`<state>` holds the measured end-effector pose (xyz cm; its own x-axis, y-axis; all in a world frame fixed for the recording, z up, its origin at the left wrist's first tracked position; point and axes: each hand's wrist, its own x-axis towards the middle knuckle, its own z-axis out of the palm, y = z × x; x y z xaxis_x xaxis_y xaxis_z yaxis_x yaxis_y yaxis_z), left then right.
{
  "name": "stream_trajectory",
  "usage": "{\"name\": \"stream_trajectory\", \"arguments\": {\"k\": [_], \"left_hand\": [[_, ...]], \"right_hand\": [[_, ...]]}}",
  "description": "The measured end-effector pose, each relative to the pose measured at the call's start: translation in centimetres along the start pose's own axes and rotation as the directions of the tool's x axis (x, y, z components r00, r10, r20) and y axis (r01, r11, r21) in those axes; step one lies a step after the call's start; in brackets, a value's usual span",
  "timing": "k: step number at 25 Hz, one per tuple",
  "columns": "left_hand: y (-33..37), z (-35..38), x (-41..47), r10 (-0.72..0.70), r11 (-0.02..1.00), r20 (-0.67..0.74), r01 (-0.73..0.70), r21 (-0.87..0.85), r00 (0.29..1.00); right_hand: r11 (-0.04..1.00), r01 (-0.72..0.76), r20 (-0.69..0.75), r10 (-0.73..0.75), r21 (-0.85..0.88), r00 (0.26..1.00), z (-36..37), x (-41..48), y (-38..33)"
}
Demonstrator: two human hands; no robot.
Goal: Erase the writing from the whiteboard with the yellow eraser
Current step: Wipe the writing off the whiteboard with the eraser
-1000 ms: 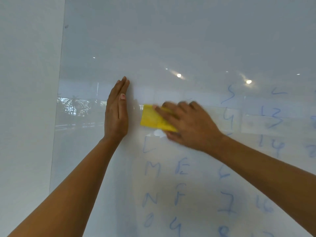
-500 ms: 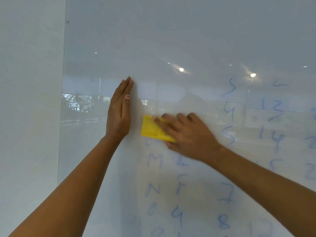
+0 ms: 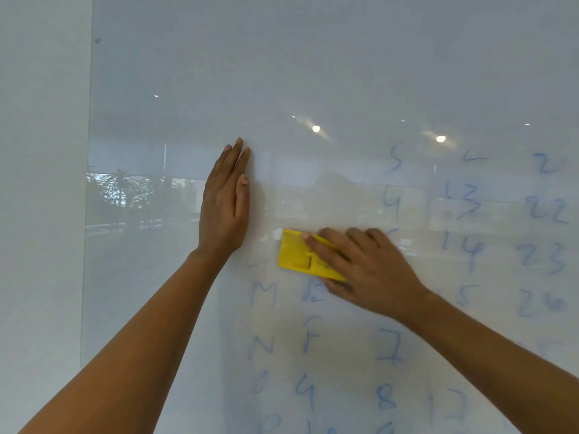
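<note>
my right hand presses the yellow eraser flat against the whiteboard, fingers spread over its back and the thumb tucked under its lower edge, so the hand is closed around it. the eraser sits left of the board's middle, just above the blue letter m and a half-smeared letter beside it. my left hand rests open and flat on the board to the left of the eraser, fingers together and pointing up, near it but not touching, holding nothing.

columns of blue letters and numbers are not yet wiped, below the eraser and to its right; the upper part of the board looks bare apart from reflected ceiling lights.

the eraser looks like a light, rigid plastic block, and i judge it slides easily on the glossy surface. it is best held across its back with even pressure, so the wiping face stays flush and does not tip onto an edge. the board looks hard and slick, so it should wipe clean, though faint smears seem likely.
</note>
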<state>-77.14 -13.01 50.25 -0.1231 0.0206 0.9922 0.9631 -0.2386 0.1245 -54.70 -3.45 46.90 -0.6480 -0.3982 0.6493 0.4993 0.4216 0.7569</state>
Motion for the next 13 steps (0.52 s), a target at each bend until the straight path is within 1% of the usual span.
{"name": "stream_trajectory", "arguments": {"k": [1,2,3,4,5,6,7,8,9,10,11,12,13], "left_hand": [[0.3,0.2,0.3,0.014,1.000,0.010,-0.014,0.013,1.000],[0.7,0.5,0.7,0.029,0.999,0.021,-0.029,0.028,0.999],[1.1,0.8,1.0,0.043,0.998,0.031,-0.044,0.042,0.999],[1.6,1.1,1.3,0.056,0.997,0.038,-0.058,0.054,0.998],[2.0,1.5,1.6,0.065,0.996,0.044,-0.067,0.061,0.997],[2.5,1.8,1.8,0.068,0.996,0.047,-0.071,0.063,0.997],[3.1,2.3,2.0,0.068,0.996,0.046,-0.070,0.058,0.997],[3.6,2.7,2.1,0.067,0.996,0.042,-0.069,0.051,0.997],[4.1,3.1,2.2,0.070,0.996,0.035,-0.071,0.048,0.997],[4.6,3.5,2.2,0.077,0.996,0.030,-0.079,0.047,0.997],[5.1,3.9,2.3,0.087,0.995,0.026,-0.089,0.048,0.996],[5.5,4.3,2.3,0.095,0.994,0.023,-0.096,0.049,0.995],[5.8,4.6,2.3,0.099,0.994,0.020,-0.100,0.051,0.995]], "right_hand": [[0.995,-0.098,-0.030,0.098,-0.001,0.995,-0.1,-0.3,2.1],[0.963,-0.271,-0.074,0.269,-0.009,0.960,-0.2,-0.1,4.4],[0.879,-0.476,-0.119,0.471,-0.017,0.874,-0.5,0.7,6.9],[0.763,-0.646,-0.156,0.635,-0.026,0.757,-1.0,1.7,9.1],[0.657,-0.753,-0.186,0.735,-0.042,0.652,-1.2,2.5,10.5],[0.590,-0.805,-0.197,0.784,-0.056,0.589,-1.1,3.1,10.8],[0.597,-0.800,-0.193,0.779,-0.059,0.596,-0.9,3.3,10.3],[0.669,-0.742,-0.167,0.727,-0.044,0.666,-0.9,2.9,8.9],[0.770,-0.638,-0.136,0.630,-0.023,0.764,-0.8,2.1,7.2],[0.861,-0.508,-0.110,0.504,-0.015,0.857,-0.7,0.6,5.5],[0.929,-0.371,-0.081,0.368,-0.018,0.926,-0.7,-1.2,4.1],[0.965,-0.260,-0.047,0.259,-0.026,0.965,-0.9,-2.9,3.6],[0.980,-0.195,-0.022,0.194,-0.031,0.981,-1.2,-4.0,4.1]]}}
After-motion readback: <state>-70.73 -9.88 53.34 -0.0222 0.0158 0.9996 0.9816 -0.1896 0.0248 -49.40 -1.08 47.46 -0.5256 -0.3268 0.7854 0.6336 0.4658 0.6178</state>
